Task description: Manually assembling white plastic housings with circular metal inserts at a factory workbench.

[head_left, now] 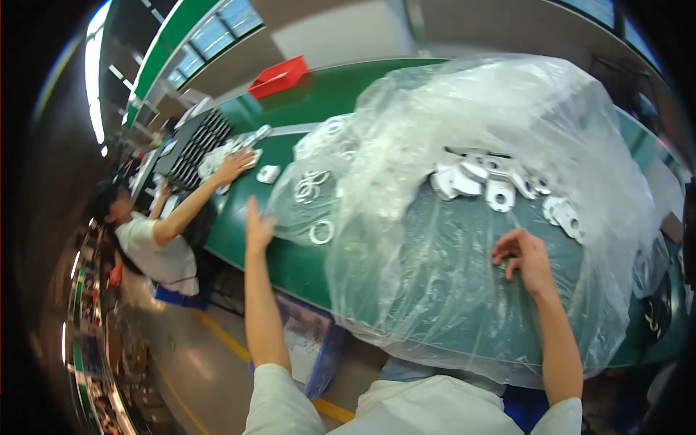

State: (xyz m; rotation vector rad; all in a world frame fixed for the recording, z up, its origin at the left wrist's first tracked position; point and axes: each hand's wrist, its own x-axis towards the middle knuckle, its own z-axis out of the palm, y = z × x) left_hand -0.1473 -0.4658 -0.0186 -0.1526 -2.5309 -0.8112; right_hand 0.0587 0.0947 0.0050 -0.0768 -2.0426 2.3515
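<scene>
A: How does the right hand (523, 261) stand?

B: Right of the frame's centre, above the large, crumpled, clear plastic bag (493, 101). Its fingers are loosely bent, with a gap between thumb and fingertips, and nothing shows in its grip. I cannot tell whether it touches the plastic.

A: What is nearest to it?

B: The flat white parts with round holes (470, 183). They lie in a loose arc in the right half of the frame, just above the hand in the picture, with the bag bunched up behind them.

A: And the left hand (259, 228)?

B: Left of centre, reaching upward in the frame. It is blurred, so I cannot tell how far open it is or whether it has hold of anything. Just right of it is a smaller clear plastic bag (286, 217) with thin white rings (310, 187) showing at it. A small white blocky piece (268, 174) lies above the hand, on the long green tabletop (301, 275).

A: Anything farther off?

B: A co-worker in a pale top (156, 243) at the left of the frame, one arm stretched toward a pile of white pieces (214, 161) beside a black slotted rack (199, 148). A shallow red plastic tray (268, 88) sits at upper left.
</scene>
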